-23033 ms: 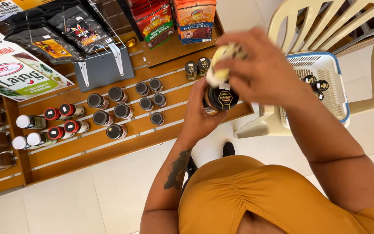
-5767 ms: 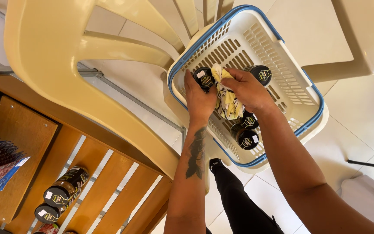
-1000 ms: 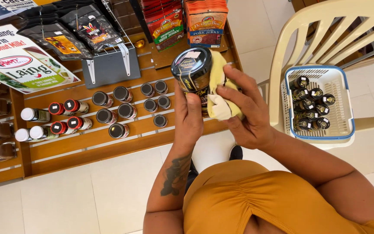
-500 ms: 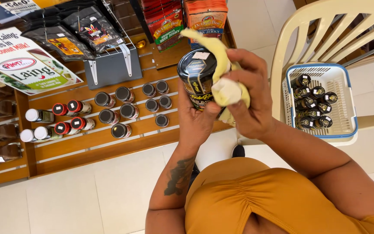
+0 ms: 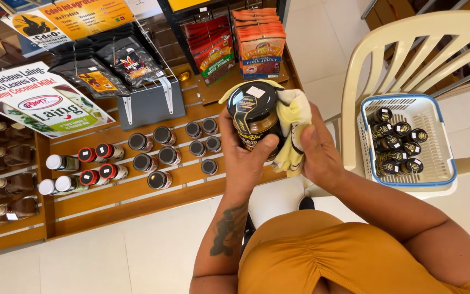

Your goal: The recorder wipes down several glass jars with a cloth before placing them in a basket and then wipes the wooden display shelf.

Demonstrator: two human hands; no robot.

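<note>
Left hand point(image 5: 246, 163) is gripping a black-lidded jar point(image 5: 255, 120) at chest height above the wooden shelf point(image 5: 137, 201), fingers wrapped round the body, thumb across the label. Right hand point(image 5: 316, 155) is pressing a pale yellow cloth point(image 5: 295, 125) against the jar's side, fingers closed on the cloth. To wipe well, I'd judge: be turning the jar in the left grip, keeping the cloth flat, covering lid rim too. More jars are sitting in the white basket point(image 5: 441, 158) on the plastic chair point(image 5: 403, 60).
</note>
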